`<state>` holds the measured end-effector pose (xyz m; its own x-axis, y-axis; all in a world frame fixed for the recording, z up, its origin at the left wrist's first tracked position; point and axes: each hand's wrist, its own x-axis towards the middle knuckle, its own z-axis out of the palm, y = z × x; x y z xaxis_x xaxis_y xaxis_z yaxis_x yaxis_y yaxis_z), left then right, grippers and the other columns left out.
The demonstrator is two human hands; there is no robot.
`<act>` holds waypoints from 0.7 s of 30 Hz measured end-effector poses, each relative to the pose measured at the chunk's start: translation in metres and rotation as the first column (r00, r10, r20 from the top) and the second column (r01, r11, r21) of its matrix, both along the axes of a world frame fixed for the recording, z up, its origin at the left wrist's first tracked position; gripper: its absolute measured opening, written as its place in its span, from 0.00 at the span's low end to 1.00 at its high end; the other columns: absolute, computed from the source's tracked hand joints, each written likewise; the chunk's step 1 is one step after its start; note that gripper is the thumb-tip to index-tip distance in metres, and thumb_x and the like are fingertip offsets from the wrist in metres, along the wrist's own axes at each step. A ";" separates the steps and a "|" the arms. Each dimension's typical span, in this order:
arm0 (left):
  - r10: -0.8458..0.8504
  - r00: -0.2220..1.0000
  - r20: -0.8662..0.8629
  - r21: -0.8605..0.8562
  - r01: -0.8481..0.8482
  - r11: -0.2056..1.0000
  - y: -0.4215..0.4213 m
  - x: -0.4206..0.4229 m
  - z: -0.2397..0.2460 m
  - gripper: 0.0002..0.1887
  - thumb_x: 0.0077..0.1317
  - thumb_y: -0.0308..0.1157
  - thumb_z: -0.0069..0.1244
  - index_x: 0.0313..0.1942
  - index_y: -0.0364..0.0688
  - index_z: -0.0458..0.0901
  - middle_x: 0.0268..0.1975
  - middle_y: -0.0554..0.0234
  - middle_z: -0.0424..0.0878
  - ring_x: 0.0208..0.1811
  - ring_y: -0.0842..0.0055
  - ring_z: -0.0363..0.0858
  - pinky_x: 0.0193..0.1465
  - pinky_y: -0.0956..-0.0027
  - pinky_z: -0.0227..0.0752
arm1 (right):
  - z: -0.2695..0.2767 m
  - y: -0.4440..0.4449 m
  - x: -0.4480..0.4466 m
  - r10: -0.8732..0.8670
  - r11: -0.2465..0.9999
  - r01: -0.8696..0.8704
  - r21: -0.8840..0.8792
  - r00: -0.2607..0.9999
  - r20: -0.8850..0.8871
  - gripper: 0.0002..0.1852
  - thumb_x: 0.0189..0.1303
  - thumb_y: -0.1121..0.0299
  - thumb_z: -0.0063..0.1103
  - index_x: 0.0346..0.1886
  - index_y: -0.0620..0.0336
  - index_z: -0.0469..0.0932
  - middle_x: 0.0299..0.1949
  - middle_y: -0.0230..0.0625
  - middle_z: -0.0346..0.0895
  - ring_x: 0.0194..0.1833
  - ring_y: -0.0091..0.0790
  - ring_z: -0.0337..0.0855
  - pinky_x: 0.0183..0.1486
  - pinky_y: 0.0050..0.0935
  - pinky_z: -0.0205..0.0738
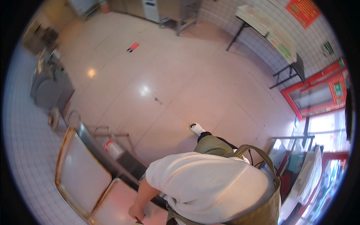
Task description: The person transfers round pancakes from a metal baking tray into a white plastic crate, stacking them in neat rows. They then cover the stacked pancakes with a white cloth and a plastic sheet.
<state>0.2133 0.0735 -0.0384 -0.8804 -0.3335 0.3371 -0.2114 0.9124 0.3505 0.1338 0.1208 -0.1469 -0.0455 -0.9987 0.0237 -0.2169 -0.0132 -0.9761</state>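
My left hand (137, 212) is at the lower edge of the picture, over a white tray with a worn rim (114, 180). Its fingers look curled, with a small dark thing beside them that I cannot make out; the picture's edge cuts it off. A second, larger white tray with a browned rim (64, 149) lies against the first, farther left. My right hand is out of view. A white sleeve, an olive apron (253, 209) and one white shoe (197, 128) show on my body.
A metal rack (98, 157) holding a red and white package (112, 148) runs beside the trays. Grey machinery (52, 90) stands at the left wall. A folding table (253, 21) is at upper right, near a red-framed door (292, 105). A red and black piece (133, 47) lies on the floor.
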 end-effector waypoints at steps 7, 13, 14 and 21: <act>-0.583 0.787 -0.202 -0.302 0.516 0.802 0.244 -0.118 0.110 0.37 0.55 0.44 0.61 0.60 0.33 0.66 0.58 0.45 0.69 0.58 0.56 0.68 0.62 0.57 0.60 | 0.029 0.261 -0.085 -0.576 0.706 0.628 -0.329 0.778 0.251 0.15 0.41 0.71 0.61 0.36 0.64 0.82 0.24 0.37 0.83 0.23 0.30 0.83 0.23 0.31 0.75; -0.917 0.370 -0.146 -0.363 0.842 0.398 0.505 -0.205 0.125 0.41 0.52 0.45 0.63 0.61 0.33 0.64 0.60 0.44 0.68 0.60 0.54 0.67 0.64 0.55 0.57 | 0.101 0.645 -0.081 -0.971 0.181 0.889 -0.421 0.229 0.066 0.17 0.48 0.68 0.58 0.44 0.58 0.80 0.35 0.40 0.83 0.39 0.38 0.83 0.41 0.36 0.75; -0.951 0.260 -0.168 -0.274 0.914 0.298 0.544 -0.225 0.112 0.47 0.50 0.46 0.65 0.65 0.34 0.60 0.66 0.44 0.64 0.67 0.53 0.62 0.70 0.53 0.51 | 0.096 0.698 -0.071 -0.994 0.001 0.883 -0.470 0.052 0.095 0.16 0.48 0.66 0.57 0.43 0.54 0.81 0.31 0.39 0.83 0.35 0.37 0.83 0.37 0.36 0.74; -0.991 -0.100 -0.093 0.037 0.994 -0.103 0.943 -0.202 0.087 0.57 0.37 0.43 0.72 0.68 0.39 0.57 0.70 0.40 0.54 0.70 0.50 0.56 0.69 0.53 0.56 | 0.091 0.999 0.061 -0.822 -0.568 0.818 -0.088 -0.559 0.111 0.22 0.59 0.71 0.56 0.58 0.59 0.73 0.52 0.36 0.80 0.52 0.33 0.81 0.56 0.31 0.73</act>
